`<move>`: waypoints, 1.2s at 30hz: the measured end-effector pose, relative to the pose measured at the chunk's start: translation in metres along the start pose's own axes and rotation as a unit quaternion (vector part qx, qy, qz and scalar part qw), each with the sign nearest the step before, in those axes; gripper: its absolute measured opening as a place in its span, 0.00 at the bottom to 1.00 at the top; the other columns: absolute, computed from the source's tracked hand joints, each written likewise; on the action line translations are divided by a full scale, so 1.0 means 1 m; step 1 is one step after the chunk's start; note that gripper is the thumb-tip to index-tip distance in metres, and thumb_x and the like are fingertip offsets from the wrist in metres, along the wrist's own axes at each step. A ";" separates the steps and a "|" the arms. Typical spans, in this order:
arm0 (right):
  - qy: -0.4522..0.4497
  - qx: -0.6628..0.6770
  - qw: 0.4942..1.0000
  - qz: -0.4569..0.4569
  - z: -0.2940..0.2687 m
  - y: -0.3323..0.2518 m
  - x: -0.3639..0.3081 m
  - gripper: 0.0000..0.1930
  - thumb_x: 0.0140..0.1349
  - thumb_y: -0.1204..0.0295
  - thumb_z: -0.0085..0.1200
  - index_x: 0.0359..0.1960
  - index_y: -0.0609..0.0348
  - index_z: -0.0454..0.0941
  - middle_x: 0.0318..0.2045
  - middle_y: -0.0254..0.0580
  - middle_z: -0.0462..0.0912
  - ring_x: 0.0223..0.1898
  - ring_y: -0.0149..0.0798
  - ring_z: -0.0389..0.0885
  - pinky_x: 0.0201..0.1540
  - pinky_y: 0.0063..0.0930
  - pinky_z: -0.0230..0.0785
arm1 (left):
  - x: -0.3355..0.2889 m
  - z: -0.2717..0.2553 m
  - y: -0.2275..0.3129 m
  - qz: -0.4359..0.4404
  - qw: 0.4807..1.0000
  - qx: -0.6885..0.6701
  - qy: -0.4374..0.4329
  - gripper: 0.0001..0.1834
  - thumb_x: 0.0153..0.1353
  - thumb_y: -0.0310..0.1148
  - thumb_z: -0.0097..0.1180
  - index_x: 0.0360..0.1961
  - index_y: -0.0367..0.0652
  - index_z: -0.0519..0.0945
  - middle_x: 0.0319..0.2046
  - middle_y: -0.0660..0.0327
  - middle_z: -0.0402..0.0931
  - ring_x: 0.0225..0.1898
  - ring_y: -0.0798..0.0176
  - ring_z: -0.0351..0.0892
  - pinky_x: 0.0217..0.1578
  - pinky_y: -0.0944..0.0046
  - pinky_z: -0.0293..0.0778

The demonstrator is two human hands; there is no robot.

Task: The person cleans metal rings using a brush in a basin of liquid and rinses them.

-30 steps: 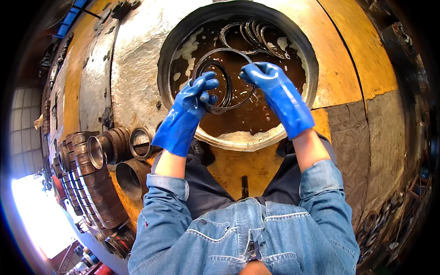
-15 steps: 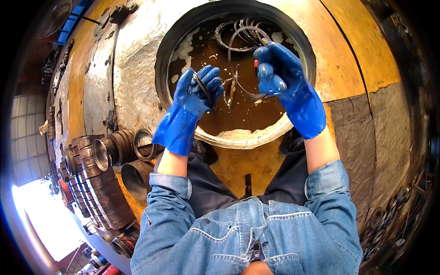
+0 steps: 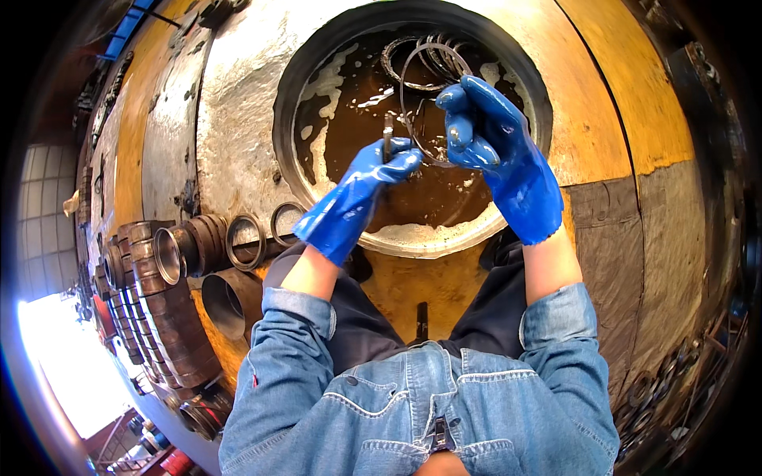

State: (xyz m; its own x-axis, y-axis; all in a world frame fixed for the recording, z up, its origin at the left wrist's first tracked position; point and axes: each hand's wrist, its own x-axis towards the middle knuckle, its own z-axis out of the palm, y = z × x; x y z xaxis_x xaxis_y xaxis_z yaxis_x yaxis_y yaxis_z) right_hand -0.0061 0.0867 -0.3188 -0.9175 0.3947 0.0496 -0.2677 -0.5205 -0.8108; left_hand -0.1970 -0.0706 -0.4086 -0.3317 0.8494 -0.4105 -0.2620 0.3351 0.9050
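- From my remote post I see the left hand (image 3: 378,169), in a long, glossy blue rubber glove, slanting up and inward from the lower left, its fingers closed around a narrow, dark, stick-like piece (image 3: 387,136).
- That piece stands nearly upright above the fist; I cannot tell whether it is a strip or a ring seen edge-on.
- Between the hands, which are well apart, I see a thin grey metal ring (image 3: 403,89) tilted over a round, dark-walled basin (image 3: 286,119) of brown, foamy liquid; the ring looks slim and plain, its right part hidden.
- I see dark, wet metal rings (image 3: 429,62) overlapping in the far part of the basin.
- The right hand (image 3: 486,131), gloved alike, has its palm turned leftward, fingers curled and clamped on the thin ring.
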 end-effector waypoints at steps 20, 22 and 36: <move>0.008 0.026 0.998 -0.053 -0.004 0.003 -0.003 0.28 0.75 0.72 0.51 0.76 0.57 0.65 0.62 0.53 0.77 0.56 0.39 0.80 0.58 0.31 0.78 | -0.021 -0.008 0.010 0.042 0.997 0.063 -0.025 0.18 0.70 0.37 0.68 0.54 0.36 0.83 0.40 0.59 0.88 0.42 0.67 0.86 0.46 0.68 0.79; 0.016 0.012 0.997 -0.069 -0.003 0.002 -0.006 0.28 0.76 0.70 0.52 0.75 0.57 0.65 0.62 0.53 0.77 0.55 0.39 0.80 0.58 0.31 0.78 | -0.026 -0.009 0.014 0.033 0.999 0.016 0.011 0.18 0.70 0.36 0.67 0.55 0.35 0.83 0.41 0.58 0.88 0.42 0.66 0.86 0.48 0.65 0.79; 0.244 -0.095 0.965 -0.007 0.027 -0.022 0.007 0.26 0.77 0.50 0.50 0.60 0.60 0.80 0.48 0.44 0.86 0.37 0.35 0.83 0.42 0.28 0.80 | -0.034 -0.011 0.041 0.022 0.997 0.003 0.073 0.19 0.72 0.38 0.64 0.56 0.34 0.82 0.39 0.60 0.86 0.41 0.69 0.83 0.44 0.69 0.75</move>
State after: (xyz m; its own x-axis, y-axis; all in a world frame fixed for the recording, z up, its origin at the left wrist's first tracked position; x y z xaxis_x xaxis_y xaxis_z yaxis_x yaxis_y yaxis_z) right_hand -0.0144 0.0805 -0.2855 -0.6542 0.7342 -0.1816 -0.1771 -0.3822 -0.9070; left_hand -0.2061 -0.0904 -0.3589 -0.4716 0.7944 -0.3828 -0.2398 0.3022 0.9226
